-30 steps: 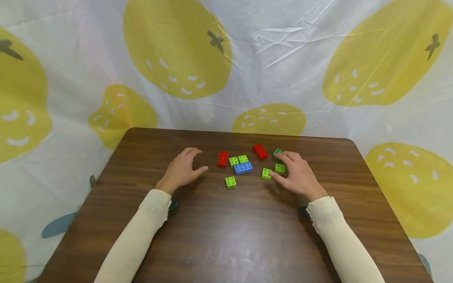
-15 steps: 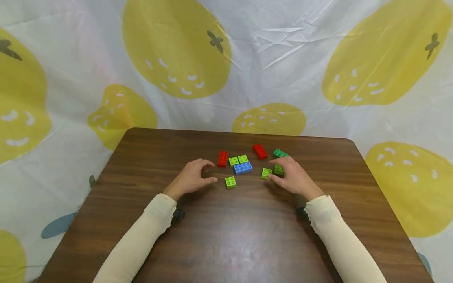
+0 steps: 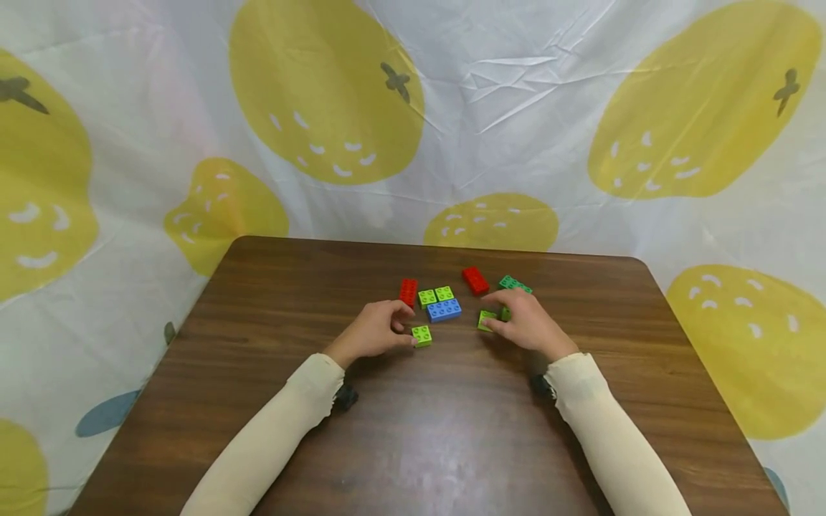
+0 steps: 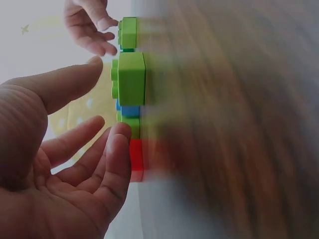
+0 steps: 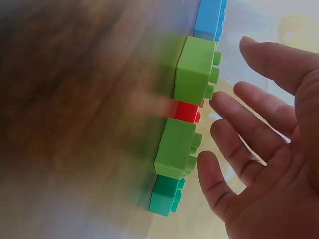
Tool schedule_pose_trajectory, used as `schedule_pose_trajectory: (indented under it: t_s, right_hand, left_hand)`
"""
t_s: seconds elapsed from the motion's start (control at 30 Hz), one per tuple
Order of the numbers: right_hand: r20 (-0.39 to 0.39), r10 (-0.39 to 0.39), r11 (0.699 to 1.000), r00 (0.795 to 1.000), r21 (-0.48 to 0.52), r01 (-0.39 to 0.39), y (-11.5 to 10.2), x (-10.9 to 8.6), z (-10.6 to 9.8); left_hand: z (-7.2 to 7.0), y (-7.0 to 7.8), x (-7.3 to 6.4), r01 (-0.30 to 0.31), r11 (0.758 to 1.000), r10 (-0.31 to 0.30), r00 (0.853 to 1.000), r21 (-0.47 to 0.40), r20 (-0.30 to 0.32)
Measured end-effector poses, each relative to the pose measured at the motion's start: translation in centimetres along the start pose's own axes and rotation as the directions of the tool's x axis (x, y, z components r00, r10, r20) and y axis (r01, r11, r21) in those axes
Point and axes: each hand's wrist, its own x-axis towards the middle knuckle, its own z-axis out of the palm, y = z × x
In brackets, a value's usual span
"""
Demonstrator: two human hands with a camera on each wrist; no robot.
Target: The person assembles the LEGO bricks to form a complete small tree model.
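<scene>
My left hand [image 3: 374, 331] hovers just left of a lime green 2x2 toy brick [image 3: 421, 336], thumb and fingers spread apart. In the left wrist view that brick [image 4: 132, 79] stands past the thumb tip, with nothing gripped. My right hand [image 3: 529, 324] is held over two more lime bricks, the nearer brick [image 3: 485, 320] by its thumb and the other brick [image 3: 506, 314] partly hidden behind the fingers. The right wrist view has the fingers apart from the studs of the lime bricks [image 5: 194, 72]. Both hands hold nothing.
Between the hands lie a blue brick [image 3: 444, 310], two lime bricks [image 3: 427, 298] side by side behind it, and a red brick [image 3: 409, 292]. Farther back are another red brick [image 3: 475, 280] and a dark green brick [image 3: 515, 284]. A printed cloth [image 3: 361, 208] hangs behind the wooden table [image 3: 413, 430].
My left hand has moved right and nearer me, up to the front lime brick. My right hand has drawn slightly left and back, uncovering the dark green brick. The bricks stay put.
</scene>
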Motion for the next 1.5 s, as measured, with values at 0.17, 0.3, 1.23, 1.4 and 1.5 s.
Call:
schedule_pose_trajectory:
  t_s: [0.17, 0.3, 1.23, 1.4, 1.5]
  right_hand:
    - [0.028, 0.019, 1.0, 0.999, 0.014, -0.019, 0.3, 0.4, 0.2]
    - [0.063, 0.029, 0.999, 0.998, 0.02, -0.03, 0.5, 0.6, 0.3]
    - [0.071, 0.041, 0.998, 0.997, -0.055, -0.037, -0.5, 0.2, 0.6]
    - [0.053, -0.006, 1.0, 0.999, -0.009, 0.006, -1.7, 0.1, 0.9]
    - [0.045, -0.033, 0.999, 0.998, 0.015, 0.033, -2.4, 0.0, 1.1]
  left_hand:
    - [0.5, -0.1, 0.7, 0.019, 0.999, -0.017, 0.999, -0.041, 0.027]
    - [0.8, -0.2, 1.2, 0.015, 0.998, -0.013, 0.999, -0.053, 0.045]
    - [1.4, 0.8, 1.7, -0.009, 0.995, 0.022, 0.991, -0.097, 0.13]
    - [1.8, 1.2, 1.9, -0.034, 0.993, 0.05, 0.989, -0.111, 0.142]
    - [2.0, 1.4, 2.0, -0.043, 0.991, 0.062, 0.986, -0.126, 0.158]
